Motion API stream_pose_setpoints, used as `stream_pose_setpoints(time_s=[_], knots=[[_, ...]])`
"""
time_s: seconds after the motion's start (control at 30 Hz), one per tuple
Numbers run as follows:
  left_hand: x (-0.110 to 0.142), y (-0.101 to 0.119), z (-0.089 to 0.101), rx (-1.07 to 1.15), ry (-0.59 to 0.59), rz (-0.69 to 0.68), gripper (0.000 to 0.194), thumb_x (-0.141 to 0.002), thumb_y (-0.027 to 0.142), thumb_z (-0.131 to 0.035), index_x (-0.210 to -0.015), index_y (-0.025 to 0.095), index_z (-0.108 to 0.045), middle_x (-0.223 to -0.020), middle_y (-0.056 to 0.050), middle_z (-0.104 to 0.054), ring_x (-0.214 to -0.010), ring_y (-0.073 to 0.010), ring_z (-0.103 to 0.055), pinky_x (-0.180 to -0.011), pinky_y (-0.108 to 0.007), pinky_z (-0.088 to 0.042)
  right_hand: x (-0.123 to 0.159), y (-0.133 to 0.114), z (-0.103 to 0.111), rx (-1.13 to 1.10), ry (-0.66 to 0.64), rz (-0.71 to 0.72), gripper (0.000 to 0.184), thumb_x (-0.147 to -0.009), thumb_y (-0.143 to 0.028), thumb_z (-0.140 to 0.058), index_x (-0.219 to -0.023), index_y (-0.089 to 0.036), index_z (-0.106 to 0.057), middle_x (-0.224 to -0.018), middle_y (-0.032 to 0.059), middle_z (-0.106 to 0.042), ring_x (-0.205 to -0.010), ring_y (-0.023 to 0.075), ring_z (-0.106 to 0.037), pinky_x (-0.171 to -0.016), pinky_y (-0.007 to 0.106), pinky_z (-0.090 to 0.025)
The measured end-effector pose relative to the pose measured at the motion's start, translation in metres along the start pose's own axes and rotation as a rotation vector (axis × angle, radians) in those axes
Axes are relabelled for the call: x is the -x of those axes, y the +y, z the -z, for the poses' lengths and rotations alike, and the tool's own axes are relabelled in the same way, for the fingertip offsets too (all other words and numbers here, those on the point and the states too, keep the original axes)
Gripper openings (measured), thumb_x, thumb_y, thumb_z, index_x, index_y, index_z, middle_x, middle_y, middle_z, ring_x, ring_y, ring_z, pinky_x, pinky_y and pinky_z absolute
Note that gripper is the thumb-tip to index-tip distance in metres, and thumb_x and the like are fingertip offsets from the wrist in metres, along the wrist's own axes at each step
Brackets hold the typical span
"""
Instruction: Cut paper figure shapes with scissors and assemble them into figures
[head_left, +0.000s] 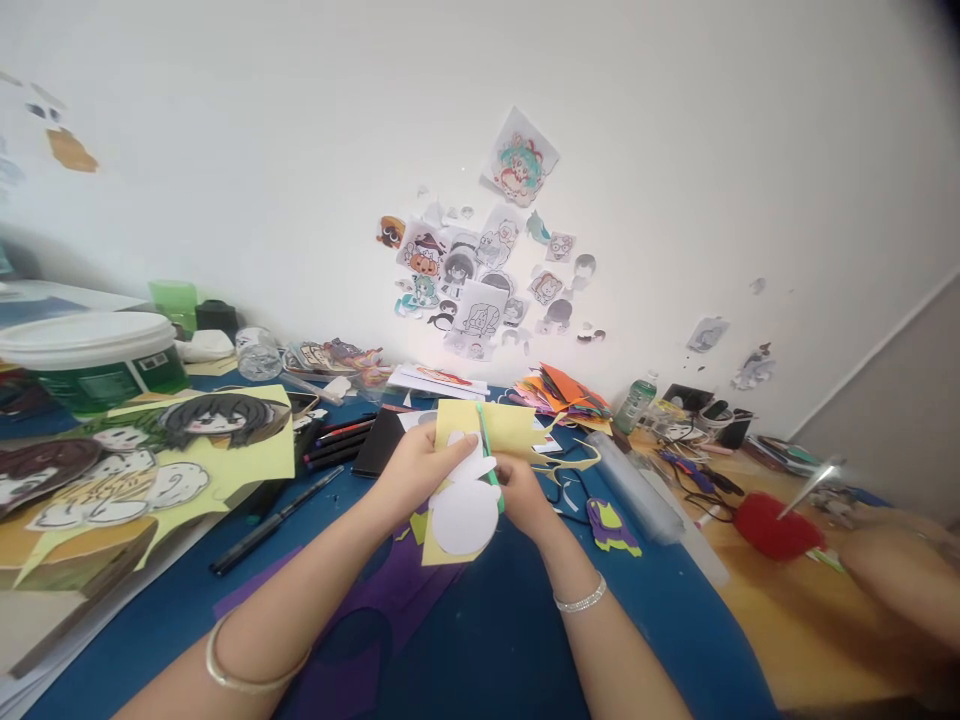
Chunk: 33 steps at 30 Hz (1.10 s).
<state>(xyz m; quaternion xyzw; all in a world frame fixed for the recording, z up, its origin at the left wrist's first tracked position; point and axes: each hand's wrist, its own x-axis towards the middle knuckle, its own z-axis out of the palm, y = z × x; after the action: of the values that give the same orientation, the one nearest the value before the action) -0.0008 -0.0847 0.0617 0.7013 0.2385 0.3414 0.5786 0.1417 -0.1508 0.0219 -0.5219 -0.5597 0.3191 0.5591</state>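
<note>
My left hand [420, 465] grips a sheet of yellow paper [517, 428] together with a white paper cutout [465, 518] laid on it, the thumb pressing from above. The cutout has a big rounded lower part and a narrower upper part. In my right hand [523, 500] is a pair of green scissors [492, 474], closed in by the fingers. Its blades point away from me, beside the cutout, against the yellow sheet. Trimmed yellow strips [581, 458] curl off the sheet's right side. Purple paper [345, 640] lies below on the blue mat [480, 660].
Paper figures [217, 420] and a white-lidded tub [90, 350] stand at left, near several pens [337, 440]. Coloured paper [562, 390] is piled at the back. A purple-yellow cutout [611, 528] and clear roll [637, 490] lie right. Another person's blurred arm [900, 565] reaches beside a red object [772, 525].
</note>
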Motion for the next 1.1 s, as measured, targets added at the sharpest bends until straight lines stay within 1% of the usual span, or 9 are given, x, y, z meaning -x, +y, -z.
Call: stream_pose_setpoints(time_s=[0.13, 0.27, 0.4, 0.5, 0.63, 0.73, 0.83, 0.97, 1.1], knots=[[-0.001, -0.001, -0.001, -0.027, -0.001, 0.002, 0.035, -0.071, 0.047, -0.056, -0.079, 0.013, -0.06, -0.07, -0.007, -0.068, -0.057, -0.0196, -0.062, -0.048, -0.025, -0.043, 0.0, -0.003, -0.002, -0.055, 0.011, -0.013, 0.018, -0.056, -0.028, -0.069, -0.061, -0.015, -0.058, -0.058, -0.0016, -0.058, -0.06, 0.0142, -0.053, -0.059, 0.025, -0.043], [-0.001, -0.002, -0.002, -0.01, -0.018, 0.022, 0.034, -0.071, 0.046, -0.057, -0.079, 0.013, -0.059, -0.067, -0.006, -0.067, -0.054, -0.0177, -0.061, -0.046, -0.024, -0.043, 0.001, -0.003, -0.002, -0.053, 0.0, -0.022, 0.018, -0.058, -0.028, -0.068, -0.062, -0.015, -0.057, -0.056, -0.0027, -0.055, -0.057, 0.0127, -0.051, -0.057, 0.024, -0.042], [-0.004, -0.002, 0.002, 0.054, -0.069, 0.074, 0.033, -0.069, 0.045, -0.059, -0.078, 0.013, -0.058, -0.06, -0.003, -0.063, -0.047, -0.0144, -0.057, -0.042, -0.022, -0.04, 0.002, -0.001, 0.001, 0.016, -0.029, -0.004, 0.021, -0.062, -0.028, -0.066, -0.055, -0.014, -0.052, -0.05, -0.0045, -0.047, -0.053, 0.0105, -0.046, -0.054, 0.023, -0.039], [-0.005, -0.001, 0.008, 0.074, -0.117, 0.1, 0.03, -0.068, 0.042, -0.061, -0.075, 0.013, -0.057, -0.06, -0.002, -0.063, -0.045, -0.0123, -0.055, -0.041, -0.02, -0.039, 0.002, -0.002, 0.004, 0.08, -0.066, -0.021, 0.021, -0.063, -0.03, -0.066, -0.058, -0.014, -0.054, -0.053, -0.0033, -0.049, -0.054, 0.0107, -0.046, -0.053, 0.022, -0.039], [-0.004, 0.002, 0.015, -0.005, -0.212, 0.116, 0.029, -0.07, 0.041, -0.059, -0.078, 0.013, -0.058, -0.065, -0.004, -0.065, -0.049, -0.0131, -0.057, -0.041, -0.02, -0.039, 0.004, -0.007, 0.008, 0.18, -0.114, -0.087, 0.024, -0.061, -0.035, -0.067, -0.066, -0.013, -0.059, -0.057, -0.0015, -0.051, -0.056, 0.0113, -0.046, -0.049, 0.021, -0.037], [-0.003, 0.007, 0.017, -0.054, -0.227, 0.126, 0.028, -0.07, 0.04, -0.059, -0.079, 0.013, -0.058, -0.065, -0.004, -0.064, -0.049, -0.0128, -0.057, -0.041, -0.019, -0.039, 0.006, -0.01, 0.011, 0.224, -0.143, -0.101, 0.024, -0.061, -0.035, -0.068, -0.066, -0.013, -0.06, -0.057, -0.0019, -0.051, -0.055, 0.0102, -0.044, -0.048, 0.02, -0.034], [-0.001, 0.012, 0.017, -0.087, -0.242, 0.155, 0.027, -0.07, 0.039, -0.059, -0.078, 0.013, -0.058, -0.065, -0.004, -0.064, -0.048, -0.0124, -0.056, -0.041, -0.019, -0.038, 0.006, -0.01, 0.014, 0.24, -0.164, -0.095, 0.024, -0.061, -0.034, -0.068, -0.061, -0.013, -0.056, -0.055, -0.0043, -0.046, -0.051, 0.0077, -0.038, -0.046, 0.02, -0.031], [0.002, 0.019, 0.018, -0.112, -0.252, 0.171, 0.026, -0.069, 0.038, -0.06, -0.078, 0.013, -0.058, -0.064, -0.003, -0.063, -0.048, -0.0122, -0.055, -0.04, -0.019, -0.037, 0.007, -0.009, 0.017, 0.287, -0.16, -0.093, 0.03, -0.06, -0.03, -0.069, -0.053, -0.015, -0.044, -0.052, -0.0078, -0.033, -0.048, 0.0051, -0.029, -0.043, 0.018, -0.023], [0.003, 0.023, 0.021, -0.128, -0.267, 0.186, 0.026, -0.068, 0.038, -0.061, -0.075, 0.013, -0.059, -0.058, -0.001, -0.061, -0.045, -0.0112, -0.053, -0.039, -0.018, -0.035, 0.006, -0.009, 0.017, 0.315, -0.162, -0.091, 0.034, -0.059, -0.032, -0.07, -0.052, -0.016, -0.041, -0.05, -0.0084, -0.032, -0.046, 0.005, -0.029, -0.042, 0.019, -0.023]])
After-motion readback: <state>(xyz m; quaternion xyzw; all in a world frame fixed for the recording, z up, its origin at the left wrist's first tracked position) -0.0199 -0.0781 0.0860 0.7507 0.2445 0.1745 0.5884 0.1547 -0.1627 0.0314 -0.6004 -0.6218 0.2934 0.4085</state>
